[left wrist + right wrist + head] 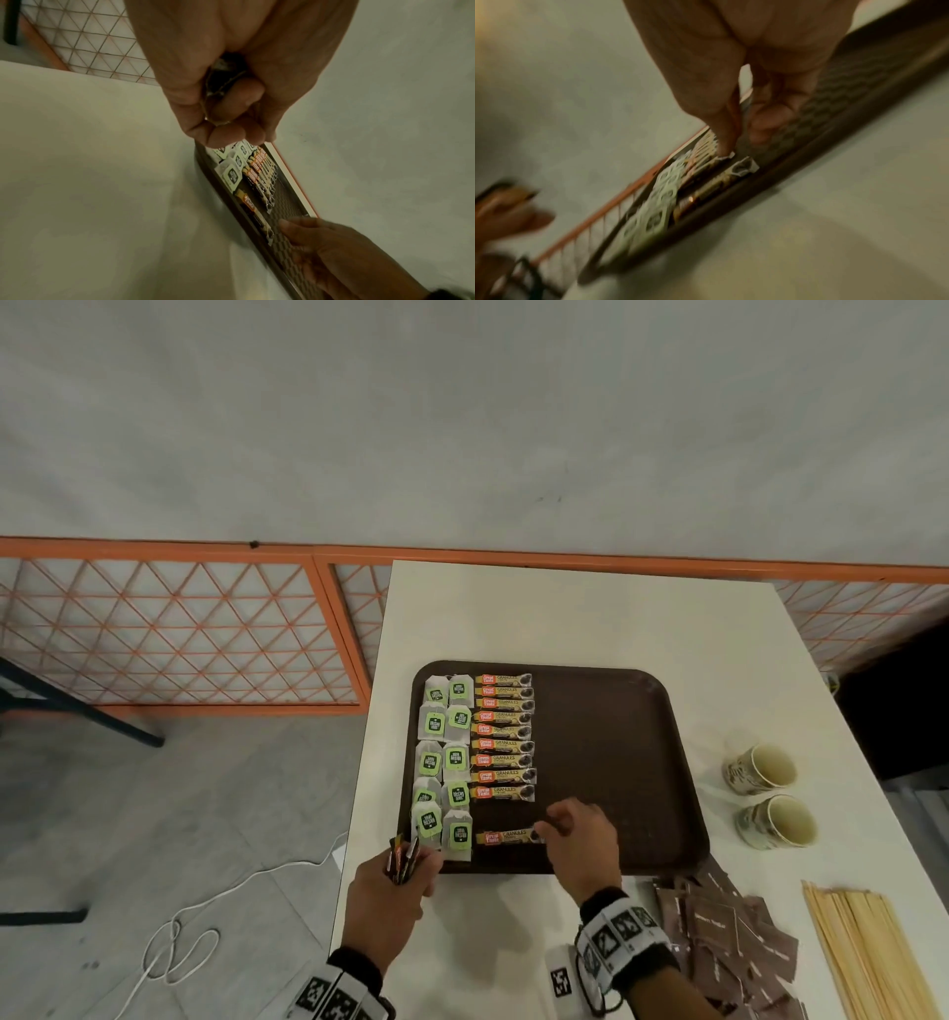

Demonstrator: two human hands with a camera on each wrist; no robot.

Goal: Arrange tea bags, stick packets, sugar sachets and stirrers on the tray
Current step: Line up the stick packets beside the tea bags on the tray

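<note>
Brown tray (616, 711) sits on the white desk (513, 608), with tea bags (441, 762) in two columns along its left side and a column of stick packets (503, 737) just beside them. The right hand (580, 839) is at the right end of a lone packet (508, 837) lying near the tray's front edge, fingers curled, though whether they pinch it I cannot tell. The left hand (390, 901) grips a bundle of packets (403, 857) at the tray's front-left corner; brown sachets (719, 932) and wooden stirrers (862, 952) lie on the desk right of the hands, near two cups (765, 793).
</note>
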